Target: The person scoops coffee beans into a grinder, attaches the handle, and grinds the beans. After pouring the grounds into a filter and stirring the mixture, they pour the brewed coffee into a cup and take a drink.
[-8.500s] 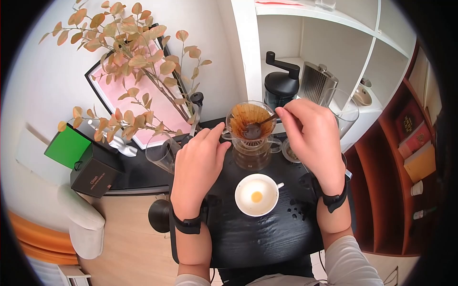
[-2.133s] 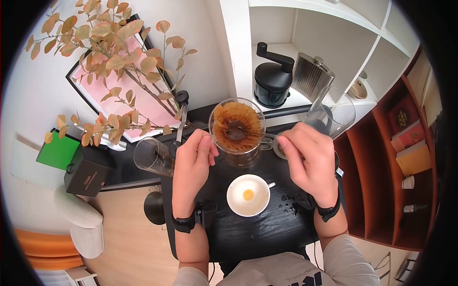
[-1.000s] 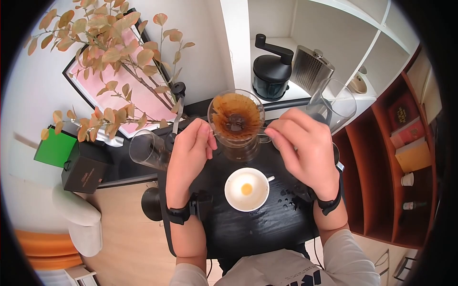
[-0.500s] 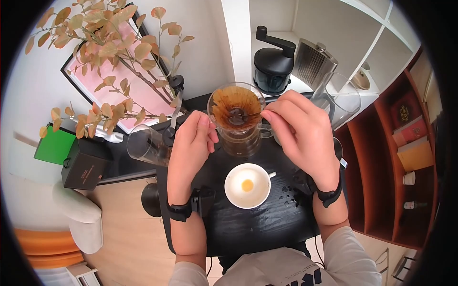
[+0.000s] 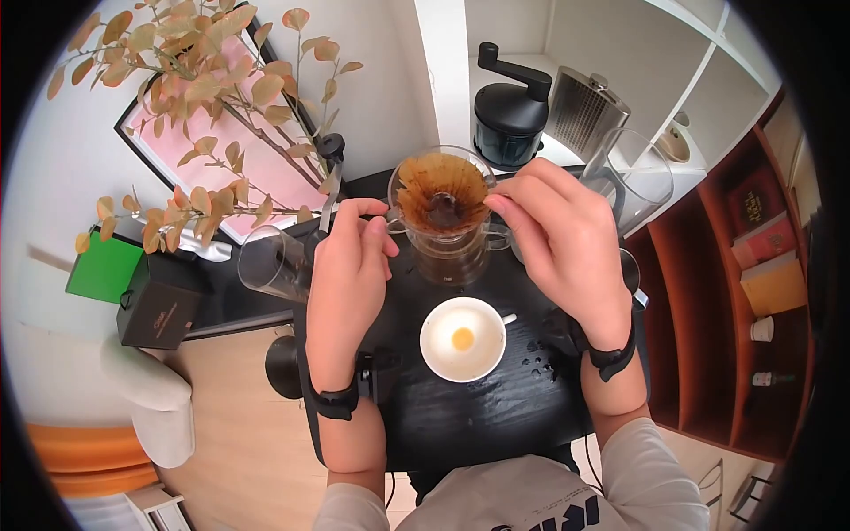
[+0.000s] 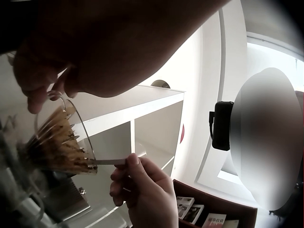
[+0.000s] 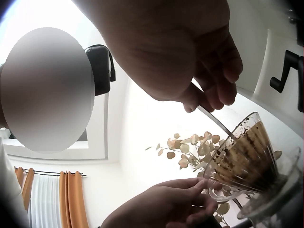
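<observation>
A glass dripper (image 5: 414, 212) with a brown-stained paper filter (image 5: 469, 180) stands on a glass carafe (image 5: 449, 264) holding dark liquid. The left hand (image 5: 347, 296) pinches the dripper's side handle, as its fingers beside the glass loop show in the right wrist view. Over the right rim, the right hand (image 5: 567, 248) pinches a thin metal utensil (image 7: 216, 122) whose far end goes down into the filter; that end is hidden in dark, wet grounds (image 5: 443, 208). Nearer the person, a white cup (image 5: 462, 358) holds a little yellowish liquid.
Water drops dot the black table (image 5: 443, 425) right of the cup. A clear glass (image 5: 270, 261) stands left, another (image 5: 633, 177) right. Behind are a hand grinder (image 5: 511, 115) and a metal flask (image 5: 586, 111) on a white shelf; a black box (image 5: 161, 305) is far left.
Since about two seconds ago, the right hand has moved in from the right of the dripper to its rim. The dripper, carafe and cup sit slightly higher in the head view.
</observation>
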